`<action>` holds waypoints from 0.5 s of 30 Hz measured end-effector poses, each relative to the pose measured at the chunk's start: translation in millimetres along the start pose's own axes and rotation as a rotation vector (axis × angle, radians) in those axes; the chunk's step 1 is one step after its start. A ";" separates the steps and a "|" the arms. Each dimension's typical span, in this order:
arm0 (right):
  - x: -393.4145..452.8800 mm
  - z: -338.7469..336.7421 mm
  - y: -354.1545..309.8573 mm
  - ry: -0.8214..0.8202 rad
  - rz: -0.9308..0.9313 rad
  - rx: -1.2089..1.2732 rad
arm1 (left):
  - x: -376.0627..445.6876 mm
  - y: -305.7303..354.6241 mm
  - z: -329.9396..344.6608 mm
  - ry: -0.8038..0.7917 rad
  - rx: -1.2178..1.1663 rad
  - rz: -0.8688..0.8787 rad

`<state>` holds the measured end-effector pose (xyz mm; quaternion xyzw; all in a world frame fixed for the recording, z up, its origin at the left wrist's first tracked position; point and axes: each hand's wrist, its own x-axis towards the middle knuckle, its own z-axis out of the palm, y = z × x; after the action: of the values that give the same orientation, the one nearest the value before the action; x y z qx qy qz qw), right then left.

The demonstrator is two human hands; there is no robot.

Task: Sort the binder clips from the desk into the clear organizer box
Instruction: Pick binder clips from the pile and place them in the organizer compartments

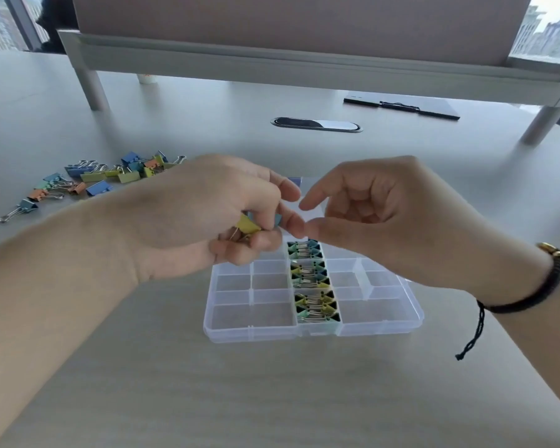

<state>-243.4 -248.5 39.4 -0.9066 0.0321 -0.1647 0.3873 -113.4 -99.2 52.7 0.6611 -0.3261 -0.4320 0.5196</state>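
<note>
A clear organizer box lies open on the grey desk in front of me. Its middle column holds several yellow, green and blue binder clips; the side compartments show nothing inside. My left hand hovers over the box's far left part and grips a yellow binder clip in curled fingers, with a bluish clip edge showing beside it. My right hand hangs just to the right with loosely curled fingers, its thumb and forefinger close to the left hand's fingertips, holding nothing. A pile of loose binder clips lies at the left.
A raised monitor shelf on metal legs spans the back of the desk. Under it lie a dark clipboard at the right and an oval cable grommet in the middle. Bare desk surface lies in front of the box.
</note>
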 end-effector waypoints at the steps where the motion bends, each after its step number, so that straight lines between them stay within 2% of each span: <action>1: 0.7 1.7 0.6 0.036 -0.005 0.012 | -0.2 0.0 0.4 -0.006 -0.028 0.005; 6: 0.8 9.4 4.6 0.113 -0.004 0.007 | -1.4 -1.4 3.9 -0.020 0.004 0.080; 15: -1.8 15.9 3.1 0.048 -0.026 -0.123 | -5.9 -1.2 10.2 -0.073 -0.008 0.150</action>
<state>-239.7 -239.4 26.5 -0.9249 0.0395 -0.1891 0.3276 -125.1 -97.8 52.0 0.6166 -0.3914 -0.4170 0.5411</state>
